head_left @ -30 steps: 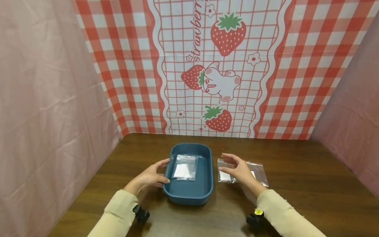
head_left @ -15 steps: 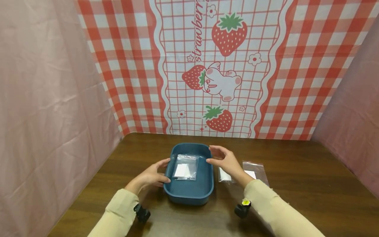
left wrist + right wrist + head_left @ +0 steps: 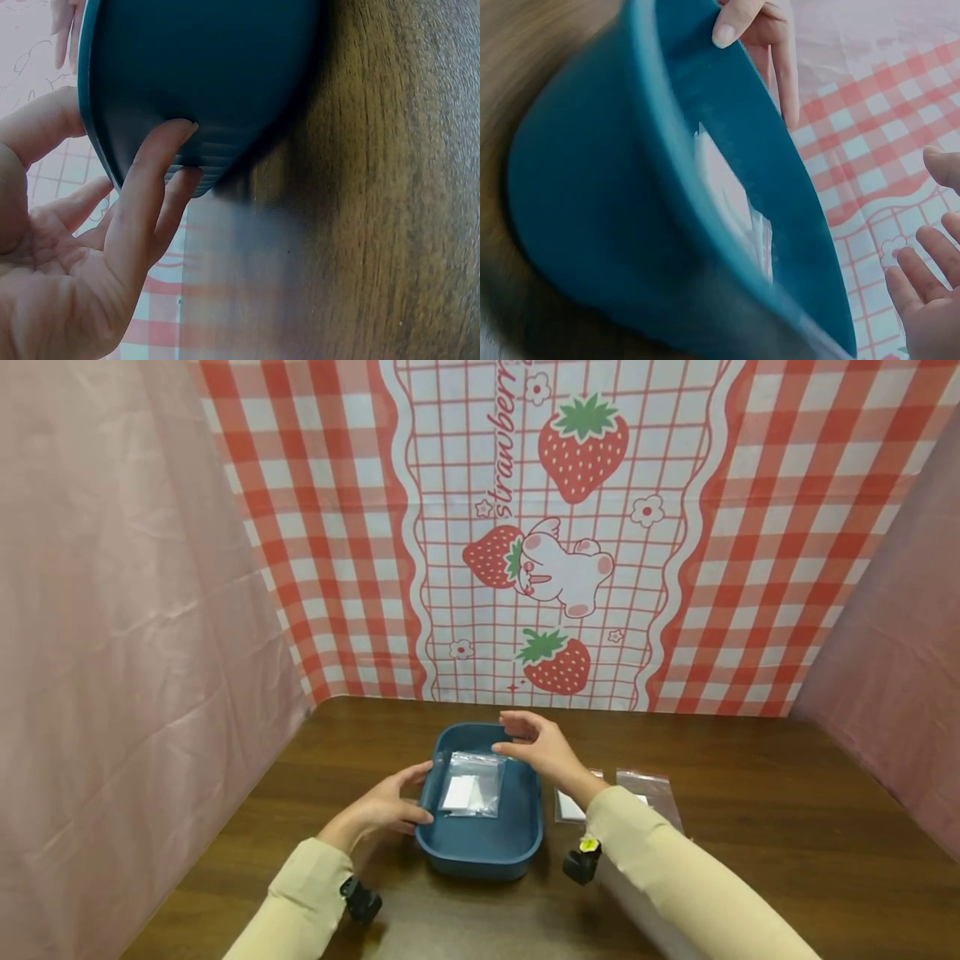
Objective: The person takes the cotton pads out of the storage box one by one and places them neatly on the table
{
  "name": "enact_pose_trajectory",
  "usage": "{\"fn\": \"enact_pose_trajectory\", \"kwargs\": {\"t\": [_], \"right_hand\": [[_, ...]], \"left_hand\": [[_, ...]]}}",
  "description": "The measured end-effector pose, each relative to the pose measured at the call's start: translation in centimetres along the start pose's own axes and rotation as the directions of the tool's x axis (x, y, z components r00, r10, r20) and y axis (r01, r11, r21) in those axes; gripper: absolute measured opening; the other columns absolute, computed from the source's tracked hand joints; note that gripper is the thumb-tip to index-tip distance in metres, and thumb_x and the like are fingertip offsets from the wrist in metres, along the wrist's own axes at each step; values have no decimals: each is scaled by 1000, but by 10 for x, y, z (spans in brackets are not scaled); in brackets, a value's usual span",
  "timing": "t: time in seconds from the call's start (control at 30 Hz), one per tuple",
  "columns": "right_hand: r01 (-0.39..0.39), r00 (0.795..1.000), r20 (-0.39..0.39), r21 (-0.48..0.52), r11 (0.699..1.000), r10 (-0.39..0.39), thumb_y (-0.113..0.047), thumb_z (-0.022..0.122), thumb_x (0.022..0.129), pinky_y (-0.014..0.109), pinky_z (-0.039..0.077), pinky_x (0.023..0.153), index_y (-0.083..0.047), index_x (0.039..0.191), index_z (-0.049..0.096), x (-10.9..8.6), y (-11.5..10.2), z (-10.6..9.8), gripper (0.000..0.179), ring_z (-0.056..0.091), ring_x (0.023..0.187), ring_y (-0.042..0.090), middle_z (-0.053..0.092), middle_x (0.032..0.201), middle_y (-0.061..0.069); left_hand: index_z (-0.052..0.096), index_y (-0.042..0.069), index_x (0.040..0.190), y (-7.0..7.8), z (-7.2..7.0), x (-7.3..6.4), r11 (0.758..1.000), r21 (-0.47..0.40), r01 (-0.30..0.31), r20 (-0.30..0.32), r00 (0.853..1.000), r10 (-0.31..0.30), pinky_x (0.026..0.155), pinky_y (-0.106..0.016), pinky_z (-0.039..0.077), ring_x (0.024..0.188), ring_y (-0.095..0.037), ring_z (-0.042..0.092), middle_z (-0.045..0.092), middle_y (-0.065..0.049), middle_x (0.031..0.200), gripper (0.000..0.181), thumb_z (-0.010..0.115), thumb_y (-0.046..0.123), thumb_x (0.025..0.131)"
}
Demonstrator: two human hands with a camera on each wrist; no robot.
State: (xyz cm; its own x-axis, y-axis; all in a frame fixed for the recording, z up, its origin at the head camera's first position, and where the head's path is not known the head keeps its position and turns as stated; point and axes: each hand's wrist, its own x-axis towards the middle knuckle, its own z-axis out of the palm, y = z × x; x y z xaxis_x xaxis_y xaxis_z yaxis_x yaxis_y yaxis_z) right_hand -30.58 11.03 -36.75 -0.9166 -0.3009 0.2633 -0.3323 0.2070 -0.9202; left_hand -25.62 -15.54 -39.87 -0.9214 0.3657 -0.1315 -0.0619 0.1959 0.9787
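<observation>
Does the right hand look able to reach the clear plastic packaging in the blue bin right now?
Probably yes: the right hand looks empty near the far end of the blue bin, and nothing covers the clear plastic packaging.

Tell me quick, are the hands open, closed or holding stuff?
Left hand: holding the blue bin by its left side.
Right hand: open, holding nothing, near the far right corner.

Tray [image 3: 480, 845]: one. Bags [image 3: 474, 783]: three-plus. Hands [image 3: 384, 803]: two.
</observation>
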Motion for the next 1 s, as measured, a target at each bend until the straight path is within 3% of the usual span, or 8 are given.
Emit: {"fn": "enact_pose_trajectory", "kwargs": {"t": [0.3,0.67,0.83,1.0], "right_hand": [[-55,999,-4,-23,998,54,-17,76,78,38,46,90,-9,127,56,22,-9,22,53,51,115,24,57,125,8],[-102,995,17,12,995,102,-18,76,78,38,45,92,-10,128,55,43,-6,44,55,50,118,26,56,126,10],[-71,994,76,-94,993,78,-15,76,77,41,45,91,-6,126,56,47,1,50,53,51,114,30,57,123,14],[2,973,221,-275,962,61,-15,77,76,43,41,95,0,126,54,48,10,55,57,50,115,32,56,124,16]], "left_hand": [[22,0,146,-2,-3,0,1000,-23,-19,23,1000,20,70,-46,54,106,-40,55,27,-28,140,86,65,-15,73],[23,1,146,-4,-3,1,999,-35,-12,25,1000,13,70,-44,54,106,-40,55,30,-26,139,85,64,-14,73],[24,2,146,-2,-2,1,1000,-22,-8,25,1000,8,71,-44,54,106,-39,55,30,-26,139,84,65,-13,74],[24,2,146,-2,-4,0,1000,-4,-4,17,1000,4,71,-44,54,107,-38,55,29,-26,140,84,65,-13,75]]}}
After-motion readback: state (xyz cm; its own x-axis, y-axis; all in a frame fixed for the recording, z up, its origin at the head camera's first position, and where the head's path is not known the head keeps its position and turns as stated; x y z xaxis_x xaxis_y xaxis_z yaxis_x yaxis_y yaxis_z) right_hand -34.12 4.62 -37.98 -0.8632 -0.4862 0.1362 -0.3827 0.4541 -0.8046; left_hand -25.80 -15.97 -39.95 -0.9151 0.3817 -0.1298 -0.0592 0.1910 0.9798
